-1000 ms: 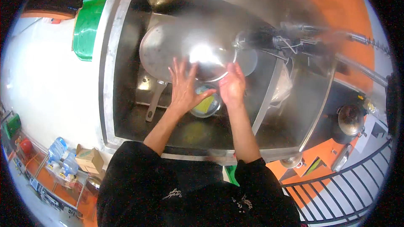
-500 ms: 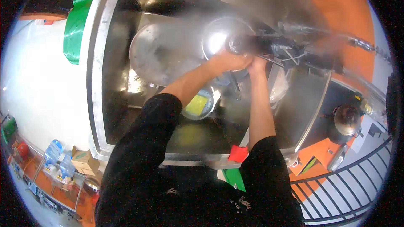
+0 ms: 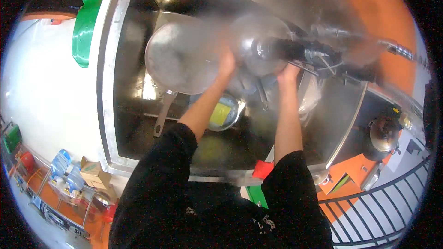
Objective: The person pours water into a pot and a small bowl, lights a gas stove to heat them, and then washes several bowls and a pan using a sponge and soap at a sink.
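A shiny round metal bowl [image 3: 260, 27] is tilted in the steel sink, beneath the black head of a spray tap [image 3: 286, 50]. My right hand [image 3: 287, 72] grips its lower right rim, its fingers partly hidden by the tap. At the bowl's left side is my left hand [image 3: 226, 62], its fingers smeared by haze and motion. To the left lies a wide grey frying pan [image 3: 177, 62], its handle [image 3: 164, 115] pointing toward me. Below the bowl, a small round container [image 3: 226, 122] holds a yellow-green sponge [image 3: 219, 114]. A dark handle [image 3: 262, 96] shows under the bowl.
The sink's metal rim [image 3: 107, 87] frames the work area. A ribbed hose [image 3: 399, 50] reaches the tap from the right. A red cloth [image 3: 263, 169] lies on the front edge. Beyond the right edge stands a pot [image 3: 383, 136]; a green bin [image 3: 85, 30] is at left.
My left hand has moved left, away from my right hand, to the bowl's left side. The bowl has tilted, and the frying pan's handle has come into sight.
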{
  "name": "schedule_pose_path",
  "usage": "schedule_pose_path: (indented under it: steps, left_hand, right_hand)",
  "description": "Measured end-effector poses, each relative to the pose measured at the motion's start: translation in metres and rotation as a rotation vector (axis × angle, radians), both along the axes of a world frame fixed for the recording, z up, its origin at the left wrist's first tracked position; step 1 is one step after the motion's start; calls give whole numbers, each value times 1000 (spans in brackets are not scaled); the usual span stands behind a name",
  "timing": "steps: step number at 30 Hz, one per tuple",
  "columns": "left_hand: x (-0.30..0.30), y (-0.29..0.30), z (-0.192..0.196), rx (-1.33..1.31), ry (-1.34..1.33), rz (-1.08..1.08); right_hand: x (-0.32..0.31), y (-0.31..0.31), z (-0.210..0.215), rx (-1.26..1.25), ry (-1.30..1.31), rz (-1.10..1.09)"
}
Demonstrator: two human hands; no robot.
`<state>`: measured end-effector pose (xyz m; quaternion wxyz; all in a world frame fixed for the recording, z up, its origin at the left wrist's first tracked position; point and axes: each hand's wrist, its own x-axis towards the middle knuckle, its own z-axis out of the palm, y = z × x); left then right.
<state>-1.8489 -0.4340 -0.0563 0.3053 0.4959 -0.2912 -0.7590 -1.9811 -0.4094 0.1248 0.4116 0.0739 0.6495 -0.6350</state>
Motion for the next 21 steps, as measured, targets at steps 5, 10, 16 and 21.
schedule_pose_path:
  steps: [5,10,16,21]
  left_hand:
    - [-18,-3,53,145,157,197]
    - [-17,-10,64,-72,-196,127]
    - [-20,-12,63,-289,-178,370]
    - [-11,-18,105,-193,-176,303]
  right_hand:
    - [-16,19,-7,-141,156,-11]
    - [-23,28,-12,-98,427,98]
    - [1,21,-5,-19,1532,619]
    - [10,10,7,6,1814,824]
